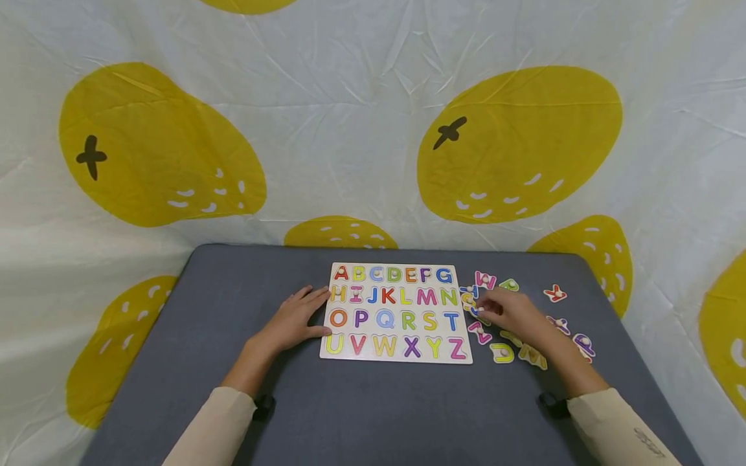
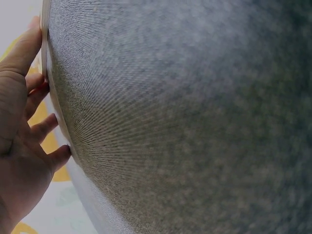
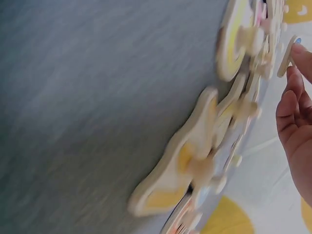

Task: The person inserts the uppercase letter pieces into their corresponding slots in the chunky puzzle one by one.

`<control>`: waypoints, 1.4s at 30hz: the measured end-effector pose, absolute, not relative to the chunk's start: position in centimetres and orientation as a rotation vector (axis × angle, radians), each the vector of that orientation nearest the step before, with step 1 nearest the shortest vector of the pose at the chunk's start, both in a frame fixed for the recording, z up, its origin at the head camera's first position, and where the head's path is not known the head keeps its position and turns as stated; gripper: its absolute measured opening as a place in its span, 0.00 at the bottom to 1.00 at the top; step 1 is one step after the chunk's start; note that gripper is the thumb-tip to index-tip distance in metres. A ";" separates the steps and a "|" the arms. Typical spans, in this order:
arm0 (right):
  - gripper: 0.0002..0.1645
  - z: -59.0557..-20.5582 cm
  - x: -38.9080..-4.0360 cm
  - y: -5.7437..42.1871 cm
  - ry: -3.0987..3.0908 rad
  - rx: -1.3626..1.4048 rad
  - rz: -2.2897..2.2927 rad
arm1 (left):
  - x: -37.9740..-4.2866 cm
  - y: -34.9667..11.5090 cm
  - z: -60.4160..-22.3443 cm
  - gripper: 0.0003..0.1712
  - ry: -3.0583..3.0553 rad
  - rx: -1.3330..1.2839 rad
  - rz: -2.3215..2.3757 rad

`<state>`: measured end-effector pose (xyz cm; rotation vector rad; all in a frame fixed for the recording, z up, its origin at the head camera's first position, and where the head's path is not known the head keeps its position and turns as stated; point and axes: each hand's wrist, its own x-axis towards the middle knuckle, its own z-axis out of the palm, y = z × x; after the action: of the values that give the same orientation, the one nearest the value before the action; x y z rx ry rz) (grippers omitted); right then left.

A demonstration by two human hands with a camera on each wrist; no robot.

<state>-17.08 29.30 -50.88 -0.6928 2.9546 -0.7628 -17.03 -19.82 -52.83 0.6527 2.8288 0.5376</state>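
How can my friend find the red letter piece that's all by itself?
On the grey table, look right of the white letter board, beyond the right hand. Near the table's far right corner is the red letter piece, touching none of the other loose pieces.

The letter board [image 1: 373,331] is placed on the counter [image 1: 384,414], and a cloth [image 1: 350,142] is hung behind. Seated pieces [image 1: 340,274] are held in its far row. Loose pieces [image 1: 533,356] are scattered to the board's right; one outlying piece [image 1: 555,293] is set farther right, apart. The board's left edge is touched by the left hand [image 1: 291,323]. A held piece [image 3: 286,61] is pinched between fingers of the right hand [image 1: 513,312], above the counter.
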 end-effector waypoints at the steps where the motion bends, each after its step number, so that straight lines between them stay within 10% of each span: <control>1: 0.08 -50.8 -17.2 28.9 2.949 -0.683 -0.772 | -17.0 -19.8 -52.8 0.53 2.829 0.655 0.537; 42: 0.04 -51.4 -23.9 11.0 2.684 -0.883 -0.775 | -16.8 -19.7 -52.5 0.51 2.830 0.671 0.604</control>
<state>-23.94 10.99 -51.36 -0.8826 2.6840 -0.7753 -16.83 -19.72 -52.54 0.6706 2.8305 0.6043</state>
